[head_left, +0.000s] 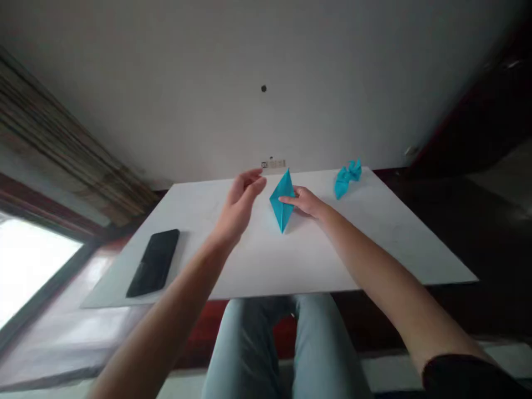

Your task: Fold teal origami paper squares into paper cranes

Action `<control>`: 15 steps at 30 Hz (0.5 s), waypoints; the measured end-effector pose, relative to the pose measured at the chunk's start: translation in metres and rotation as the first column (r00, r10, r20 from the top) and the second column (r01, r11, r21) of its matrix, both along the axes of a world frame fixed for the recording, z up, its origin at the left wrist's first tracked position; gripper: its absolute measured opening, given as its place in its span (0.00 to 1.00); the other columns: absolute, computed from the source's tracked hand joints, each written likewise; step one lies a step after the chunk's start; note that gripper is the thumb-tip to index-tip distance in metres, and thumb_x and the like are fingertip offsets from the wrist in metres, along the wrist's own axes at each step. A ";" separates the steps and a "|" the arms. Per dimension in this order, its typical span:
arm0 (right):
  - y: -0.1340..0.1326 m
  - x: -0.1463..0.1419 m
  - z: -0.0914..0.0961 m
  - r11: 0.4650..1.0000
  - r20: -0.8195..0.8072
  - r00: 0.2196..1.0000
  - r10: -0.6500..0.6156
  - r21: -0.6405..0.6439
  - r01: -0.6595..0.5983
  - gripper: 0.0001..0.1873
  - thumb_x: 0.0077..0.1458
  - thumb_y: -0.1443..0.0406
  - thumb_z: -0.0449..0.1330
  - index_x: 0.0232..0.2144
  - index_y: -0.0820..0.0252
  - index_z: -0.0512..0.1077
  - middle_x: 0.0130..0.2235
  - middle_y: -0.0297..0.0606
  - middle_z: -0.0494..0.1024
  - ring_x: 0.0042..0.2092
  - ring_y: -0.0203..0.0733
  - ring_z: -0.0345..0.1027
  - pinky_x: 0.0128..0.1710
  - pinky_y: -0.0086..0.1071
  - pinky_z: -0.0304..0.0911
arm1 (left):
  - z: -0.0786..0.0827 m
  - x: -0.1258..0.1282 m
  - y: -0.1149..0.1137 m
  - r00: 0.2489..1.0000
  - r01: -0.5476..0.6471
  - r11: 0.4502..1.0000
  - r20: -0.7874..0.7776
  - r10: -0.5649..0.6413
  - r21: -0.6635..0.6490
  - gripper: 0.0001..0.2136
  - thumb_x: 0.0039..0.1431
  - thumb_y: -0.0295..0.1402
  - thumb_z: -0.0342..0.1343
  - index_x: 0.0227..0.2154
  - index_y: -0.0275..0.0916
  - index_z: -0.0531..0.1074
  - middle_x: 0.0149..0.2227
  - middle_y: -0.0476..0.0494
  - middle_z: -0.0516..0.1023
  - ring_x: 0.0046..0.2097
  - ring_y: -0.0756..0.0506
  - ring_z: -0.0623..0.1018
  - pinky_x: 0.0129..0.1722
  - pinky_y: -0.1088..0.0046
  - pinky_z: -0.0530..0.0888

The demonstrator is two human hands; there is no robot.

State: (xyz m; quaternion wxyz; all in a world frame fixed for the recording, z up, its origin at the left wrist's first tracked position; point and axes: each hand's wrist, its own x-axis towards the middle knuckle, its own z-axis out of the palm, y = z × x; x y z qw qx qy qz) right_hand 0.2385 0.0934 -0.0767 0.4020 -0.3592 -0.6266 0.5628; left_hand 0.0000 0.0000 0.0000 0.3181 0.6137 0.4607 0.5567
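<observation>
A blue paper folded into a long diamond shape (282, 203) stands tilted on the white table (257, 260). My right hand (306, 201) pinches its right edge with thumb and fingers. My left hand (240, 203) hovers just left of the paper, fingers loosely curled and apart, holding nothing.
A finished blue folded paper figure (347, 177) lies at the table's far right. A black phone (154, 262) rests face down near the left front edge. My knees (286, 343) show below the table's front edge. A white wall rises behind the table.
</observation>
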 end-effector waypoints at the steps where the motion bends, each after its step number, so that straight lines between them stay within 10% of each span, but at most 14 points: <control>1: 0.000 0.000 0.001 1.000 -0.006 1.000 -0.026 0.005 0.026 0.29 0.46 0.45 0.84 0.44 0.50 0.82 0.49 0.40 0.91 0.51 0.56 0.84 0.61 0.55 0.80 | -0.011 0.005 0.013 1.000 0.026 0.997 -0.013 -0.027 -0.067 0.20 0.71 0.47 0.69 0.59 0.46 0.76 0.60 0.37 0.84 0.62 0.37 0.84 0.59 0.59 0.81; 7: 0.002 -0.003 0.000 0.990 -0.010 0.990 -0.138 0.036 0.138 0.33 0.43 0.47 0.85 0.46 0.49 0.78 0.44 0.37 0.89 0.47 0.54 0.84 0.52 0.50 0.83 | -0.058 0.019 0.063 0.989 0.130 0.931 -0.026 -0.148 -0.341 0.18 0.68 0.42 0.72 0.53 0.41 0.76 0.45 0.41 0.84 0.43 0.42 0.86 0.46 0.63 0.81; 15: -0.005 -0.013 0.004 0.976 0.023 0.983 -0.184 0.125 0.180 0.30 0.50 0.42 0.82 0.45 0.49 0.79 0.46 0.38 0.87 0.49 0.54 0.81 0.54 0.50 0.80 | -0.062 0.003 0.050 0.922 0.033 0.986 -0.385 0.034 0.165 0.11 0.64 0.32 0.72 0.45 0.43 0.77 0.45 0.45 0.85 0.41 0.45 0.82 0.51 0.63 0.78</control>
